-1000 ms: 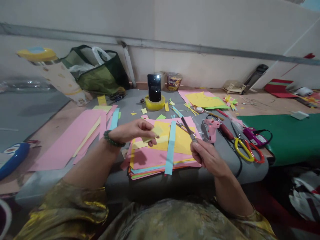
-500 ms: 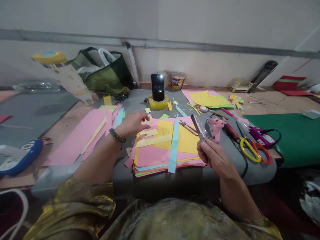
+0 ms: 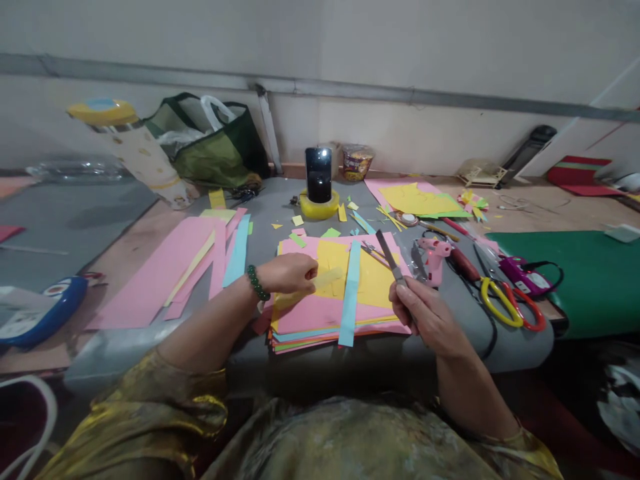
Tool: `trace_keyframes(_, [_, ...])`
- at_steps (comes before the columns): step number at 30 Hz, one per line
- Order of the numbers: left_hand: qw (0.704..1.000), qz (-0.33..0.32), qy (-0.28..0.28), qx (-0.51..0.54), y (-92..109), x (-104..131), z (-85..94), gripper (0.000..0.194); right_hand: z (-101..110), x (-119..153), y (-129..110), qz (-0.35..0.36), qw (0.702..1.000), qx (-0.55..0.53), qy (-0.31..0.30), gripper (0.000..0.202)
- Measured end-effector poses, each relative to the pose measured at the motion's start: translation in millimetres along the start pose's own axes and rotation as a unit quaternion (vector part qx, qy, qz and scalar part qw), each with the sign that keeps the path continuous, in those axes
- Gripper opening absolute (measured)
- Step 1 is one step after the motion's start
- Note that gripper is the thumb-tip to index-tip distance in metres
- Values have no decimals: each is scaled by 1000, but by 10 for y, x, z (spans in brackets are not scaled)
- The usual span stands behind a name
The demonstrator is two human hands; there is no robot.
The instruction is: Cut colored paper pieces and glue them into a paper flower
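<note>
My left hand (image 3: 293, 272), a green bead bracelet at its wrist, is closed over the left part of the paper stack (image 3: 300, 323). Its fingers pinch a pale yellow paper strip (image 3: 329, 276), which is smeared by motion; the fingertips are partly hidden. In my right hand (image 3: 420, 307) is a slim grey utility knife (image 3: 389, 256), its dark blade pointing up and away to the left. A light blue strip (image 3: 349, 293) lies across the stack between my hands. Thread snips (image 3: 379, 253) rest on the yellow sheet behind the knife.
Right of the stack lie a pink glue gun (image 3: 434, 257), scissors (image 3: 510, 303) with yellow and red handles, and a purple device (image 3: 525, 275). Pink sheets (image 3: 160, 273) spread at left. A phone (image 3: 319, 175) stands on a yellow tape roll (image 3: 320, 208) at the back.
My left hand has come down and to the right, its spread fingers closing on the pale yellow strip, which has shifted. The right hand keeps holding the knife in nearly the same place.
</note>
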State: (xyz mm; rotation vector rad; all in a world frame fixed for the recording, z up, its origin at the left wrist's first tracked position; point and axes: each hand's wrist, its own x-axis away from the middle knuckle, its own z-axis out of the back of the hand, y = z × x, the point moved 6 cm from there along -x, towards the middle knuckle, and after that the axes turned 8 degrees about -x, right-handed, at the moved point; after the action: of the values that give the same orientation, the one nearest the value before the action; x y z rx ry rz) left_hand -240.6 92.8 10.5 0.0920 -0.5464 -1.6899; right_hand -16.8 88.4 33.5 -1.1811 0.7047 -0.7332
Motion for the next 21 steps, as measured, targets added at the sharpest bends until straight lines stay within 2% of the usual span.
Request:
trace_keyframes(3, [999,-35,19,35,15,8,65,29,-9,-4,-22,17,1000,9,5,47])
trace_keyframes(6, [982,-67,20,176,48,36,157,28,-37,-18,-54,58,996,59,20,35])
trace_keyframes(9, [931,-68,16,359,81,58,207,29,-150,-64,-117,147,982,113,17,21])
trace_keyframes(12, [886,-42,16,461,120,50,150,32,-323,-144,-151,227,959,172,-1,27])
trace_keyframes(14, [872,-39,1,487,169,38,75,34,-429,-208,-142,249,946,205,-16,29])
trace_keyframes(17, [874,-45,-14,484,226,25,-2,35,-506,-282,-146,267,944,194,-20,25])
trace_keyframes(21, [869,-38,58,490,177,12,54,33,-487,-363,-121,215,971,103,-15,26])
